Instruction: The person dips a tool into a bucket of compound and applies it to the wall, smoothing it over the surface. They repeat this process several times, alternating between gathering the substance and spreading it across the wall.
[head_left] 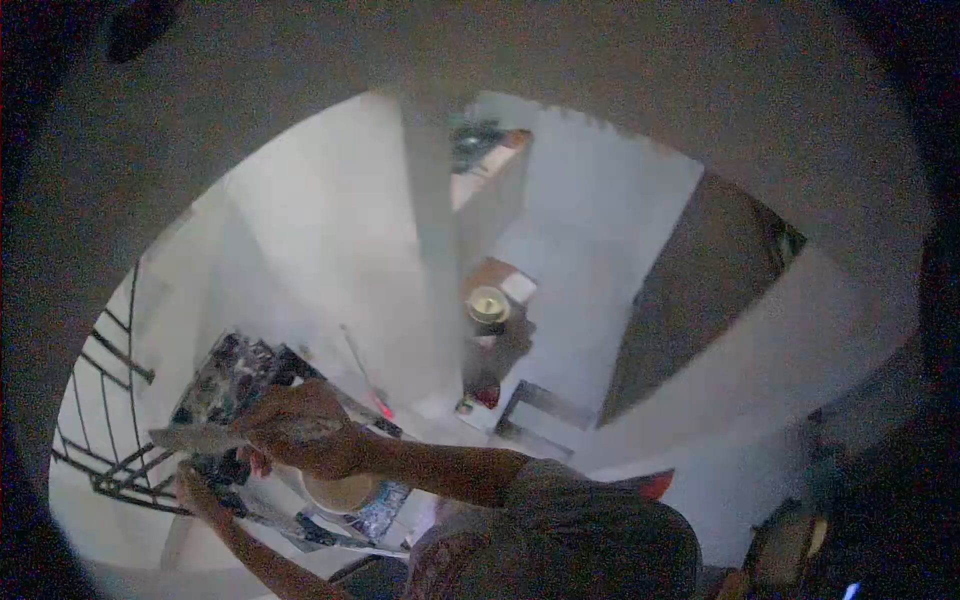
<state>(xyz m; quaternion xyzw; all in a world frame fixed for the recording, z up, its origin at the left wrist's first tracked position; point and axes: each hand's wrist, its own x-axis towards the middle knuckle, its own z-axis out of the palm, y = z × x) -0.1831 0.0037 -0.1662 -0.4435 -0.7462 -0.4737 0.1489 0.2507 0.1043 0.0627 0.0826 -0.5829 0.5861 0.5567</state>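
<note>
My right hand (pixel 297 428) is closed round the handle of a tool with a flat, pale blade (pixel 195 436), which points left. The picture is too blurred to show what kind of tool it is. Just below the blade is my left hand (pixel 197 488), its fingers dim and partly hidden. A round tub with beige contents (pixel 340 490) sits under my right forearm. Beyond both hands lies a dark, mottled surface (pixel 225 380), partly covered by my right hand.
Black metal railings (pixel 118 400) stand on the left. A thin stick with a red end (pixel 367 372) lies beyond my right hand. Farther off, a round pale container (pixel 488 305) rests near a brown box (pixel 497 272). A pale wall (pixel 330 200) rises ahead, with a dark doorway-like area (pixel 690 290) to the right.
</note>
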